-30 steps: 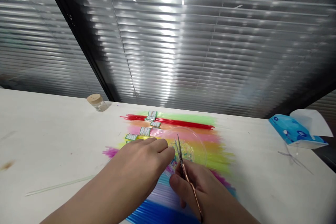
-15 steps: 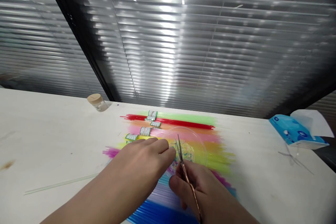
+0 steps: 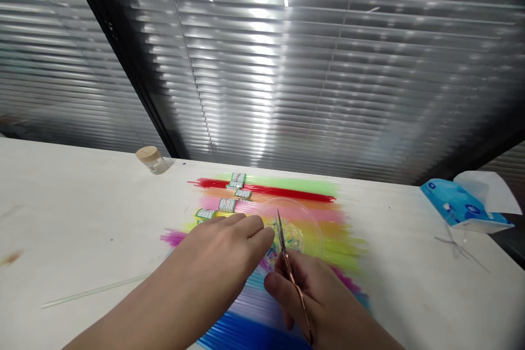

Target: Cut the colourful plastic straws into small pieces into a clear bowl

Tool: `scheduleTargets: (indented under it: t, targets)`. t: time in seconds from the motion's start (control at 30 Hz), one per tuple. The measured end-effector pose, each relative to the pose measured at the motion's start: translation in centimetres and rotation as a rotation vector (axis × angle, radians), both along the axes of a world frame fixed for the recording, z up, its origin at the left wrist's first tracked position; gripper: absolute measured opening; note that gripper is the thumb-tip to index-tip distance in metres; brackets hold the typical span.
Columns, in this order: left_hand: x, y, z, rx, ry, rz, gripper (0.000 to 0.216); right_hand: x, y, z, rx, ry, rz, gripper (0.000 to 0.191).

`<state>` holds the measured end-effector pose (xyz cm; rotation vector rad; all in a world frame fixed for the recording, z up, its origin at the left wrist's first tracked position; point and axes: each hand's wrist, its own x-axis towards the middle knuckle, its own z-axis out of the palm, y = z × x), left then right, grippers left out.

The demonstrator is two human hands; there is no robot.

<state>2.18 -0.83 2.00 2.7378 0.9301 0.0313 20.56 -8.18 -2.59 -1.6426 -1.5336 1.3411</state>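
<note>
My left hand (image 3: 235, 243) is closed over a clear round dish (image 3: 315, 224), its fingertips pinched beside the scissor blades. A thin pale green plastic straw (image 3: 94, 288) runs in line with those fingers and comes out behind my left forearm; the pinched end is hidden. In my right hand (image 3: 305, 284) is a pair of scissors (image 3: 282, 238) with copper-coloured handles, blades pointing up and nearly together. Small cut pieces (image 3: 293, 235) in several colours lie in the dish. Under the dish and my hands spread bundles of coloured plastic straws (image 3: 287, 194).
Paper bands (image 3: 206, 214) wrap some bundles. A small jar with a wooden lid (image 3: 150, 159) stands at the back left of the white table (image 3: 74, 213). To the right lies a blue tissue pack (image 3: 463, 205). Blinds (image 3: 262, 65) rise behind the table's back edge.
The far end of the pale green straw has shifted slightly right and down, and its strands look closer together. Both hands and the scissors have barely moved.
</note>
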Motion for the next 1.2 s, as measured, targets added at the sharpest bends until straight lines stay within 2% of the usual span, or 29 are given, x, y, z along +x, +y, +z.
scheduleTargets:
  t: [0.3, 0.43, 0.83, 1.2]
  targets:
    - [0.0, 0.1, 0.2, 0.030, 0.006, 0.004, 0.032, 0.0, -0.1, 0.1, -0.043, -0.021, -0.011, 0.062]
    - [-0.1, 0.1, 0.2, -0.007, 0.015, 0.024, 0.031, 0.1, -0.1, 0.3, -0.034, -0.013, -0.011, 0.063]
    - [-0.6, -0.2, -0.3, -0.132, -0.129, 0.018, 0.019, -0.2, -0.2, 1.0, -0.051, 0.013, 0.009, 0.048]
    - [-0.4, 0.2, -0.6, -0.157, -0.185, 0.003, 0.016, -0.2, -0.1, 0.5, -0.021, 0.062, 0.023, 0.053]
